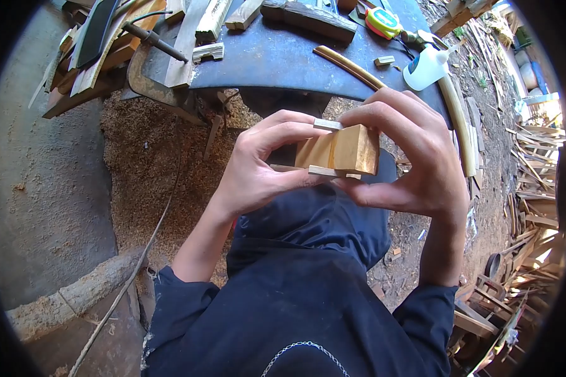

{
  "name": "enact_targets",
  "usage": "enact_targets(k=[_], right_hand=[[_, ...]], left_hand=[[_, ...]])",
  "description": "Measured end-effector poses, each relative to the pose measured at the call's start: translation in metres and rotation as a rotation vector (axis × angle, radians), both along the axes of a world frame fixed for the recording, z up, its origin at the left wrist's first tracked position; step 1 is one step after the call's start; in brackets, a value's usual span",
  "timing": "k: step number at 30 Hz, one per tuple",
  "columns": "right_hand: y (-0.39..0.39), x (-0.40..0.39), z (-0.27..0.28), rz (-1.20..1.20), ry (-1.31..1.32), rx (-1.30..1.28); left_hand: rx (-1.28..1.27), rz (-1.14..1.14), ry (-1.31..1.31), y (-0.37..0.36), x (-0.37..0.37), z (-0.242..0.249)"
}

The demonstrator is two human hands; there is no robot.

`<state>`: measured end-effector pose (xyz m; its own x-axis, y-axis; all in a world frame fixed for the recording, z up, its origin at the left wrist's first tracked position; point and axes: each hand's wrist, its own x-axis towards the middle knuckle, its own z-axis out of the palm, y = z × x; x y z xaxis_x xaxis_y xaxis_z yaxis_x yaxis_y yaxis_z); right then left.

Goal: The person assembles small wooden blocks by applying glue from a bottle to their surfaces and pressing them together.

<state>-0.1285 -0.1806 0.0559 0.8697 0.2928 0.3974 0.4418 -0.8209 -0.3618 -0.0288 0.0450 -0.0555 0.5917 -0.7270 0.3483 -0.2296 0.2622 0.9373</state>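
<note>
Between my two hands, above my lap, is a light wooden block (339, 151) with a squared end facing right. A thin wooden strip (328, 124) lies along its upper side, and another thin strip (333, 171) runs along its lower side. My left hand (267, 157) grips the left part, fingers above and thumb below. From the right, my right hand (415, 151) curls round the squared end, with its fingers over the top and its thumb at the lower strip. The fingers hide part of the block.
Ahead stands a blue metal table (251, 69) bearing a clamp (154, 43), a dark wood piece (308, 20), a tape measure (383, 22), a white bottle (426, 68) and a curved wooden strip (349, 66). Wood scraps (534, 207) lie at right; sawdust (144, 163) covers the ground at left.
</note>
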Motion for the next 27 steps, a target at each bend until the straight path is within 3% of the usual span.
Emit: enact_targets(k=[12, 22, 27], right_hand=[[0.0023, 0.0010, -0.0028, 0.001, -0.015, -0.028], [0.0035, 0.0031, -0.0052, 0.041, -0.001, 0.105], [0.0043, 0.0034, -0.0019, 0.082, -0.018, 0.077]], left_hand=[[0.001, 0.040, -0.005, 0.0001, -0.0018, -0.0027], [0.060, -0.031, -0.025, 0.0046, 0.0000, -0.0015], [0.019, 0.006, -0.150, 0.0003, -0.0014, -0.0002]])
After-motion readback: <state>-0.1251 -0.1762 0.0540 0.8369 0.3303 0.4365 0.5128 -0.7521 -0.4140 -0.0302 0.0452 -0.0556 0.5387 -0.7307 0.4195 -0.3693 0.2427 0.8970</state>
